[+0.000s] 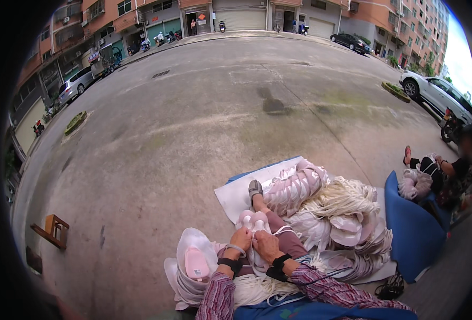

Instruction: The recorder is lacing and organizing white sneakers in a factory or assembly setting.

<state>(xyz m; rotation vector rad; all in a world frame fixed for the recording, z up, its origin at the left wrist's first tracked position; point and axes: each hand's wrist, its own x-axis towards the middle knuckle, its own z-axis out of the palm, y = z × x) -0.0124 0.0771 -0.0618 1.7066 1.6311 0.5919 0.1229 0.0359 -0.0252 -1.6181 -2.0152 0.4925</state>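
A pair of pale pink shoe uppers [253, 220] rests across my lap, toes pointing away from me. My left hand [240, 239] is closed at the near left side, its fingertips pinching the upper. Close beside it, my right hand [268, 246] is also closed, with a white shoelace [285, 230] looping out to its right. The fingertips are small here, so the exact grip is partly hidden. A bundle of loose white laces [260, 290] lies in my lap under my forearms. Both wrists wear black bands.
To the right, stacked pink-and-white uppers [294, 186] and cream laces [348, 197] cover a pale sheet [233, 198]. More uppers [196, 264] are piled on my left. A blue sheet [409, 224] separates me from a seated person [452, 170]. A wooden stool [55, 230] stands far left.
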